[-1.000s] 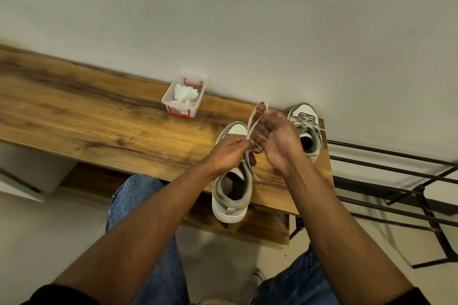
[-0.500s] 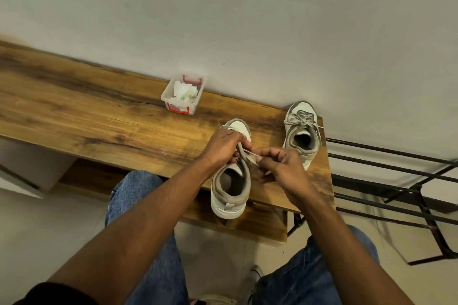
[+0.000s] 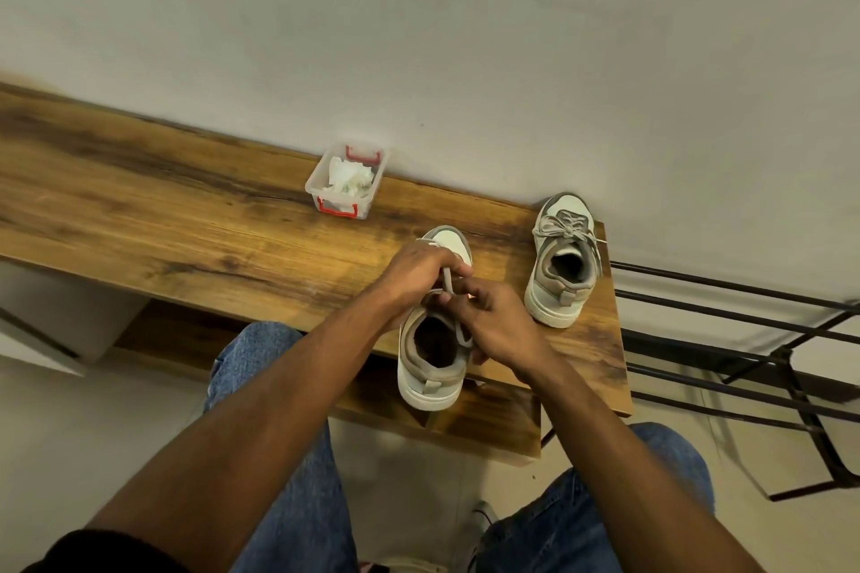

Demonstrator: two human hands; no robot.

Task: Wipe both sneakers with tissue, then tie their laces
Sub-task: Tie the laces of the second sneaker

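Observation:
Two grey and white sneakers stand on a wooden bench, toes toward the wall. The near sneaker has its heel over the bench's front edge. My left hand and my right hand meet over its tongue, and both pinch its grey lace, which loops up between the fingers. The far sneaker stands at the right end of the bench with its lace in a bow. Crumpled tissue lies in a small clear box.
The clear box with red clips stands against the wall behind the near sneaker. A black metal rack is to the right of the bench. A lower wooden shelf sits under the bench. My jeans-clad knees are below.
My hands have come down from a raised lace pull to low over the near sneaker's tongue. My right hand has moved closer to my left, and the lace is now a short loop.

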